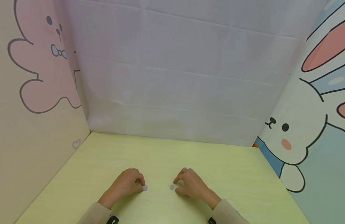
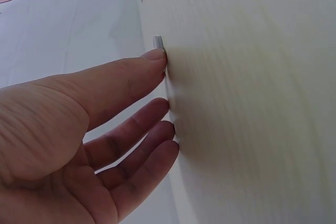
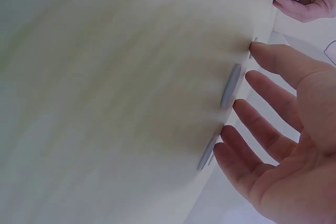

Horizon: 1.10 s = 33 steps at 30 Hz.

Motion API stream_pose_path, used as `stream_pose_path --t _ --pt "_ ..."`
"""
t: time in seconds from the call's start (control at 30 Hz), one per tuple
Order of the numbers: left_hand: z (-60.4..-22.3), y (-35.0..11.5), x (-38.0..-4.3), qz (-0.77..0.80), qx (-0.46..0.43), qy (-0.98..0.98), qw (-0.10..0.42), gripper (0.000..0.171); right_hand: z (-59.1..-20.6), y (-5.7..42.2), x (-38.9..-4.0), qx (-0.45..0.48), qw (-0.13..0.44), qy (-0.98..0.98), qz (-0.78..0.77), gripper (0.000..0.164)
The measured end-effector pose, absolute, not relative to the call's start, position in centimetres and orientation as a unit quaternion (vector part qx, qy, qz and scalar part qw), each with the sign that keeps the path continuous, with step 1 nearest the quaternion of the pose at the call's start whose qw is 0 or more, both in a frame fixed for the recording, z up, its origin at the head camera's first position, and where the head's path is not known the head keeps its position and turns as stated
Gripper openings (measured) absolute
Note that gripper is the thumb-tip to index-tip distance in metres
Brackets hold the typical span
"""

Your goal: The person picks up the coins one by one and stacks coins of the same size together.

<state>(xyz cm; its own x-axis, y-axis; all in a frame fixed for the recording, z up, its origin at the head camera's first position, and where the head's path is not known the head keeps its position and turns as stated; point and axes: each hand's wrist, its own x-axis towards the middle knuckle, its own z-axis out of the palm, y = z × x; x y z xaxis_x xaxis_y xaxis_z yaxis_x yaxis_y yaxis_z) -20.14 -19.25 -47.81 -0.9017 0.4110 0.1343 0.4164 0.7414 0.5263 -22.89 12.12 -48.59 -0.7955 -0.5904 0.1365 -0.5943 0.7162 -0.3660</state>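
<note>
My left hand (image 1: pixel 127 183) pinches a small flat grey disc (image 1: pixel 145 188) between thumb and forefinger, low over the table. From the left wrist, that disc (image 2: pixel 158 42) shows edge-on past the thumb tip, with a line along its edge like two thin layers. My right hand (image 1: pixel 193 184) rests with fingers spread and thumb and forefinger apart. Just left of that gap lies another grey disc (image 1: pixel 172 187). Grey discs also lie by its fingers in the right wrist view, one (image 3: pixel 231 85) near the forefinger and one (image 3: pixel 208 153) beyond the outer fingertips.
The pale yellow tabletop (image 1: pixel 217 165) reaches back to a white sheet (image 1: pixel 172 71). Side panels carry a pink cartoon figure (image 1: pixel 40 62) on the left and a cartoon rabbit (image 1: pixel 298 137) on the right. A disc (image 1: pixel 187 196) peeks out below the right hand.
</note>
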Motion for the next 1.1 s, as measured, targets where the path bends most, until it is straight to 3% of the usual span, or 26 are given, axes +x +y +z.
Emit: stream_pose_path --t 1.1 --pt "-47.8 -19.3 -20.0 -0.282 -0.225 -0.933 0.008 0.014 -48.0 10.0 -22.7 0.321 -0.003 -0.924 0.209 0.004"
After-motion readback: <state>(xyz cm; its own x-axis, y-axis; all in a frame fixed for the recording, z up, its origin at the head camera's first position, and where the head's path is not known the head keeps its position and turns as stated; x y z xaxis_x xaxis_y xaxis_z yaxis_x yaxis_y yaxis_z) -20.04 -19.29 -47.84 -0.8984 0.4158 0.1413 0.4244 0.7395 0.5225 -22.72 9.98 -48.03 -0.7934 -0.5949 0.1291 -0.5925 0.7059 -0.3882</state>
